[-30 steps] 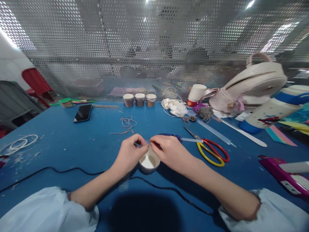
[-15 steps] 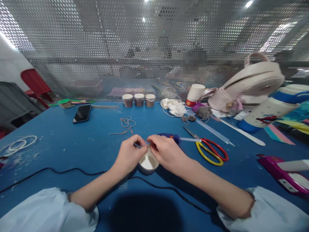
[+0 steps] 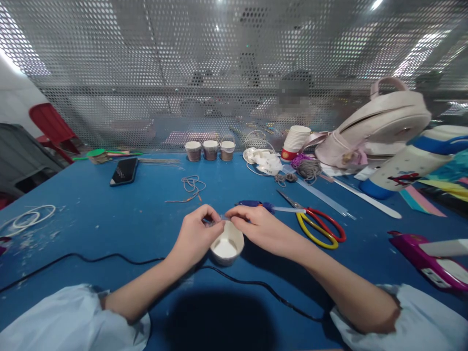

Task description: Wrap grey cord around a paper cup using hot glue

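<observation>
A small paper cup with a white inside stands upright in front of me, its mouth facing up. At its far left rim my left hand is closed in a pinch. Something small and clear shows at its fingertips, too small to name. My right hand reaches over the right side of the rim. Its thumb and fingertips come close together beside the same clear bit; what they grip is hidden. Just behind the hands lies a blue glue gun with a clear glue stick in it.
Scissors lie to the right, near a purple tool. A black cord crosses in front. Grey string, a phone, three brown cups, stacked paper cups, a bottle and a bag stand or lie farther back.
My right hand has shifted slightly right and its fingers have straightened, so more of the paper cup's rim shows. My left hand stays nearly still.
</observation>
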Action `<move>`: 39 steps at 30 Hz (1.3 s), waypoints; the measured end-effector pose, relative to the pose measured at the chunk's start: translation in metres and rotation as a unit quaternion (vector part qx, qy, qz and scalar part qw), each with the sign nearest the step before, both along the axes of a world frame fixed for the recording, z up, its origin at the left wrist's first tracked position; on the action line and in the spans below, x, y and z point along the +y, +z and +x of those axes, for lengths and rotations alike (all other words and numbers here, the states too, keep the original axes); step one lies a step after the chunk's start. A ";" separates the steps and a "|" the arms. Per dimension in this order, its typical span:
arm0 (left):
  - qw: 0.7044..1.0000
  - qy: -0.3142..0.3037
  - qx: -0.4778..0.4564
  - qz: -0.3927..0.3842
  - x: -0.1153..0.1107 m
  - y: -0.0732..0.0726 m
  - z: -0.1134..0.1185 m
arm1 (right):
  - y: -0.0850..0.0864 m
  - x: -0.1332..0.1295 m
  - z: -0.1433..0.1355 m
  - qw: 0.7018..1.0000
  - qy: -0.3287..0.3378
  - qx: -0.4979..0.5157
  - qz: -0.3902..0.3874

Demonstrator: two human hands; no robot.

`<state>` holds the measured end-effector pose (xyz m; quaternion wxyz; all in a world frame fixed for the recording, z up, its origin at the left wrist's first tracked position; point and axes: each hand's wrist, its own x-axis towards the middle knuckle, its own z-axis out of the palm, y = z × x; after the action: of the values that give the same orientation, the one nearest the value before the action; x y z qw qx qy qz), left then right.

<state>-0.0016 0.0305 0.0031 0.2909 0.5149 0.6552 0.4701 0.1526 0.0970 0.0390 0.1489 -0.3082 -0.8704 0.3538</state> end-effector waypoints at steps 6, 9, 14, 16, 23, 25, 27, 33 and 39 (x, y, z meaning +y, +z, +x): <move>1.000 0.008 0.002 -0.002 0.001 -0.001 -0.001 | -0.007 -0.001 0.000 1.000 -0.022 0.021 -0.001; 1.000 0.004 0.001 -0.003 0.000 -0.001 0.000 | -0.016 -0.003 -0.004 0.998 -0.041 0.038 0.019; 1.000 0.001 0.013 -0.007 -0.001 -0.003 0.001 | -0.022 -0.007 -0.009 0.994 -0.060 0.017 0.086; 1.000 0.000 0.017 -0.003 0.000 -0.004 0.001 | -0.021 -0.008 -0.009 0.992 -0.056 0.008 0.112; 0.999 0.000 0.033 0.002 -0.001 -0.005 0.001 | -0.017 -0.010 -0.008 0.990 -0.047 -0.023 0.130; 1.000 -0.001 0.031 0.000 -0.001 -0.005 0.002 | -0.016 -0.010 -0.008 0.991 -0.048 -0.022 0.121; 1.000 -0.003 0.030 0.001 -0.002 -0.004 0.002 | -0.014 -0.010 -0.008 0.993 -0.050 -0.023 0.105; 1.000 0.002 -0.001 -0.006 0.000 -0.003 0.000 | -0.008 -0.009 0.001 1.000 -0.024 0.004 0.009; 0.997 -0.033 -0.058 -0.040 0.000 0.000 -0.003 | -0.001 -0.008 0.012 0.998 -0.049 0.027 -0.040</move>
<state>-0.0048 0.0304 0.0027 0.3640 0.4961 0.6381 0.4628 0.1649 0.0887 0.0384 0.1766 -0.3463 -0.8351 0.3891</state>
